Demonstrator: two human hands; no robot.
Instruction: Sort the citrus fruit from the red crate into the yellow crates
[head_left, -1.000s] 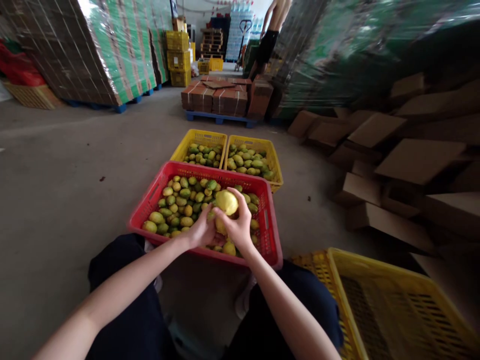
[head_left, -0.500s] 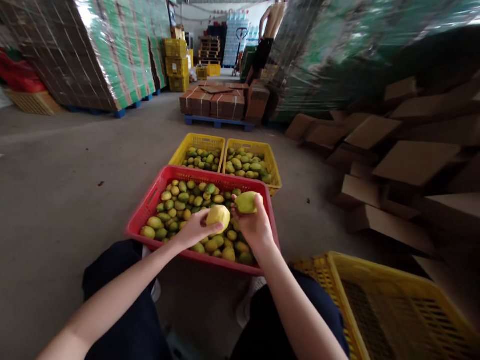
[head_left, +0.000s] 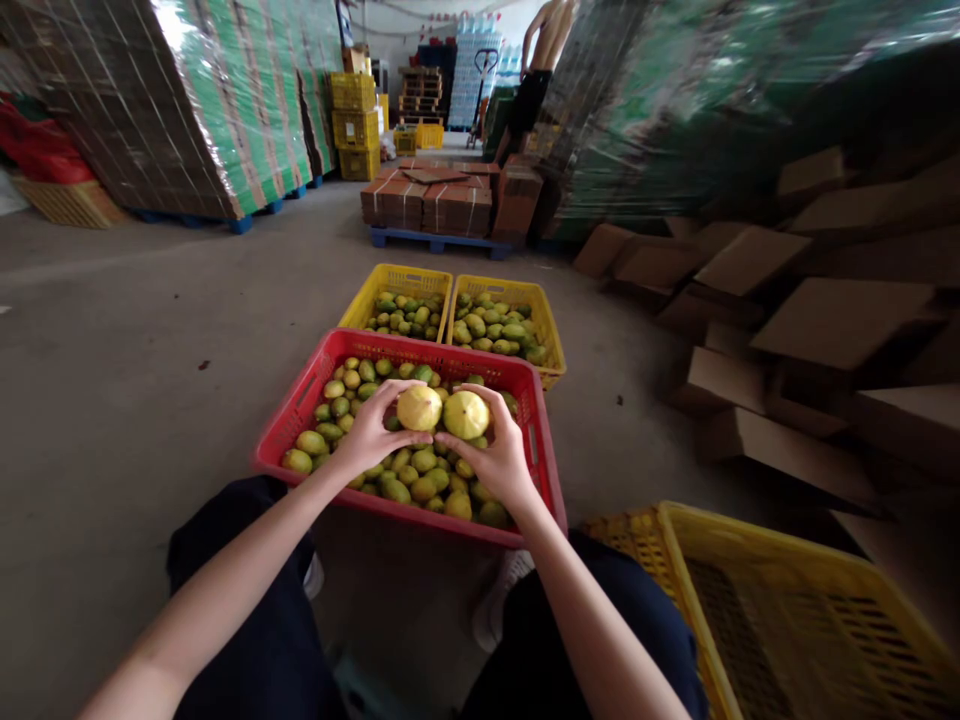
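My left hand (head_left: 380, 428) is closed around a pale yellow lemon (head_left: 419, 408), thumb below and fingers above. Another yellow lemon (head_left: 466, 415), its ridged end facing me, is gripped in my right hand (head_left: 498, 448). Both fruits are held side by side, close together, over a red plastic crate (head_left: 292, 410). Many green and yellow lemons (head_left: 424, 490) lie in that crate below my hands.
Two yellow crates (head_left: 551, 320) with more fruit stand behind the red one. At my right is a larger yellow crate (head_left: 739, 515). Cardboard boxes (head_left: 840, 320) lie piled on the right. Bundled cardboard (head_left: 457, 205) sits on a blue pallet. A person (head_left: 547, 50) stands farther back.
Both lemons have been turned so that their ends face me. My right hand has moved left and my left hand slightly up, bringing the two fruits side by side.
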